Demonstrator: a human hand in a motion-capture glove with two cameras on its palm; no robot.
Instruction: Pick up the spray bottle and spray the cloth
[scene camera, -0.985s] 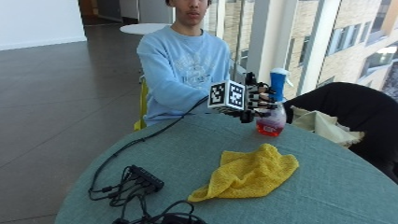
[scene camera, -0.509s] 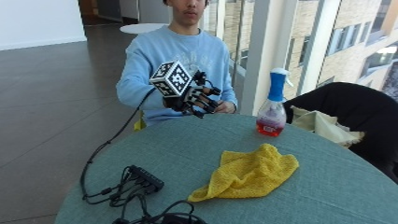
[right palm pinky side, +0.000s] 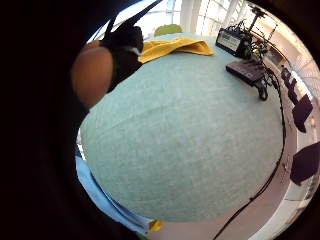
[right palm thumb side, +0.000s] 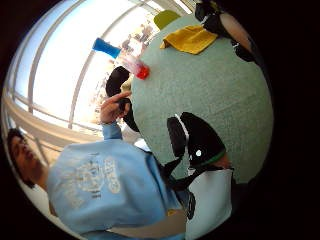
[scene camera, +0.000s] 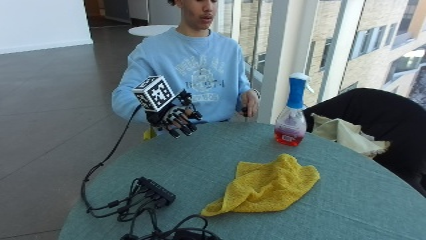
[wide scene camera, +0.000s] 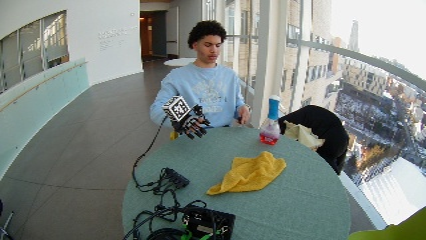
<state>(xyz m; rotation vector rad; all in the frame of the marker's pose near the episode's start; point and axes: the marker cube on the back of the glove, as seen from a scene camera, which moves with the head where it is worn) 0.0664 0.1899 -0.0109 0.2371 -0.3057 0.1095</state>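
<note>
One spray bottle (scene camera: 291, 112) stands upright near the tabletop's far edge, by the window: blue head, clear body, red liquid low inside. One crumpled yellow cloth (scene camera: 266, 185) lies nearer the middle of the round green table (scene camera: 373, 200), apart from the bottle. The gloved right hand (scene camera: 174, 116) hovers above the table's edge by the person, fingers relaxed, holding nothing.

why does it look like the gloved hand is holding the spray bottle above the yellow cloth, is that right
Not quite. In the outside view the gloved right hand holds nothing; it hovers over the table's near edge. The spray bottle stands on the table beyond the yellow cloth.
</note>
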